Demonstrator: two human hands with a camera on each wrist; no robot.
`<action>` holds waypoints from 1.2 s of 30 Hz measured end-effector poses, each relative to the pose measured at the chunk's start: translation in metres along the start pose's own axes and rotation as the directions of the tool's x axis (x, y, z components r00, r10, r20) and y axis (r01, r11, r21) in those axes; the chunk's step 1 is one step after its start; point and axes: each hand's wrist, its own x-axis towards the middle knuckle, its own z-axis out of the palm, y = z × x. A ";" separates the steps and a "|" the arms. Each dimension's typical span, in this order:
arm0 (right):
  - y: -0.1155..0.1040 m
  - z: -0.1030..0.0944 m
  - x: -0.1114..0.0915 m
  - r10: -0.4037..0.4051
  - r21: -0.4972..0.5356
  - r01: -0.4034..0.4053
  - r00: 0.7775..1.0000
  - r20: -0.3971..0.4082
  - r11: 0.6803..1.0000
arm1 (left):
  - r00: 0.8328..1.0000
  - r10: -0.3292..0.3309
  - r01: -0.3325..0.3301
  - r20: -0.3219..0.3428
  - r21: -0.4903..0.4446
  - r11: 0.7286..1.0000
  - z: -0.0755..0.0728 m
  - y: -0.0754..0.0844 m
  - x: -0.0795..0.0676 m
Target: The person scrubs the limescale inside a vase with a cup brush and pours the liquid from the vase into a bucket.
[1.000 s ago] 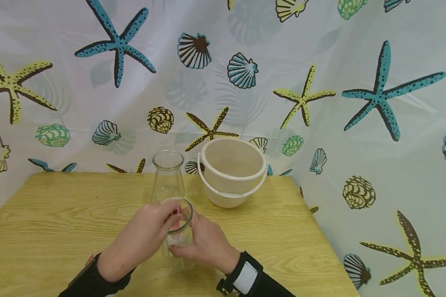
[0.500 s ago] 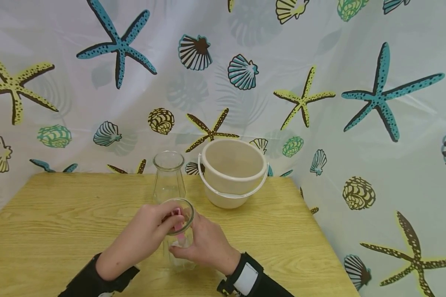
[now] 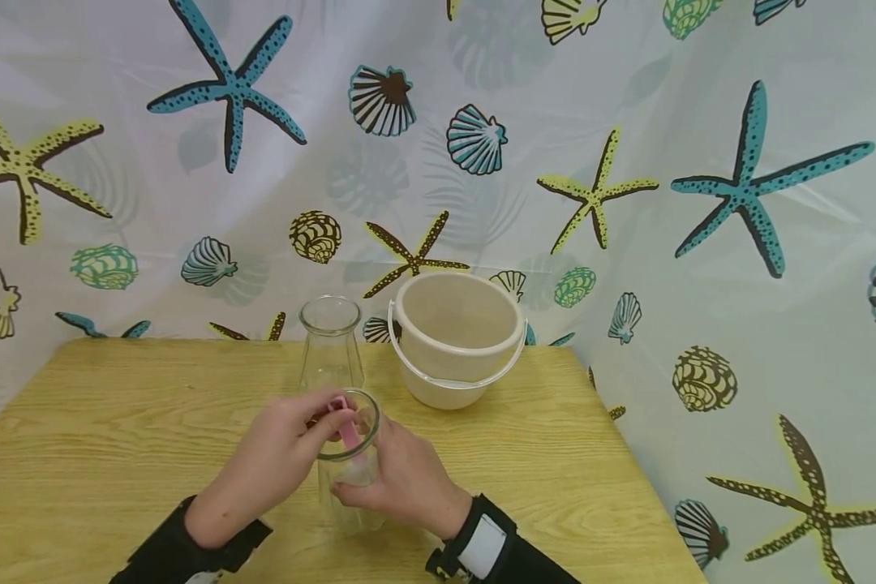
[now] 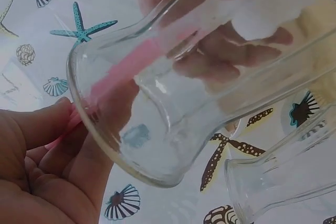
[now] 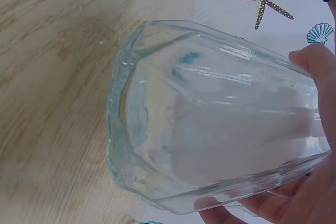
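A clear glass vase [image 5: 210,119] with a flared mouth and faceted sides is in my right hand [image 3: 412,478], whose thumb and fingers grip its side. Whether its base touches the table I cannot tell. My left hand [image 3: 277,458], at the mouth, pinches the end of a pink-handled bottle brush [image 4: 128,66]. The handle passes through the mouth into the vase. Its soft white head [image 4: 257,17] lies inside, seen through the glass in the left wrist view. Just behind stands a second, similar glass vase [image 3: 328,357], upright.
At the back of the wooden table [image 3: 146,405], right of the second vase, stands a cream bucket [image 3: 445,393] with its white handle hanging in front. A white curtain [image 3: 511,219] printed with starfish and shells hangs behind and along the right side.
My left hand has shifted slightly up and left, and more of the pink handle's top shows above the fingers. My right hand and the vase stay in place.
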 end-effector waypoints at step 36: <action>0.000 0.000 0.000 0.027 0.009 -0.027 1.000 0.004 1.000 | 0.917 0.070 -0.123 -0.392 -0.112 0.986 -0.061 0.021 -0.003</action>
